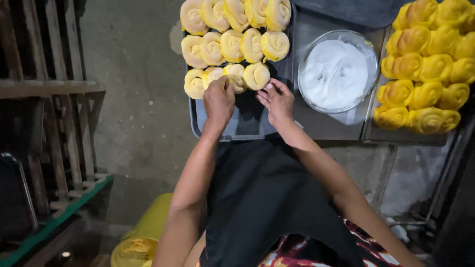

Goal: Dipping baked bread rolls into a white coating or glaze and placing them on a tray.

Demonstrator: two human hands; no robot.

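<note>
Tray (198,123): placed at upper centre, dough rolls (232,44) laid in it in rows.
Bowl (338,71): set just right of the tray.
Second batch of rolls (428,64): found at upper right.
Wooden rack (44,99): placed at left.

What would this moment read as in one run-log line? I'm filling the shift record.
left hand: on spiral dough roll | right hand: touching neighbouring roll | tray: near end bare | bowl of white powder: beside tray

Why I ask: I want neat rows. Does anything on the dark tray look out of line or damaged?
Nothing stands out. The pale rolls sit in even rows on the dark tray; the front row is simply unfinished, where the left hand and right hand touch it.
</note>
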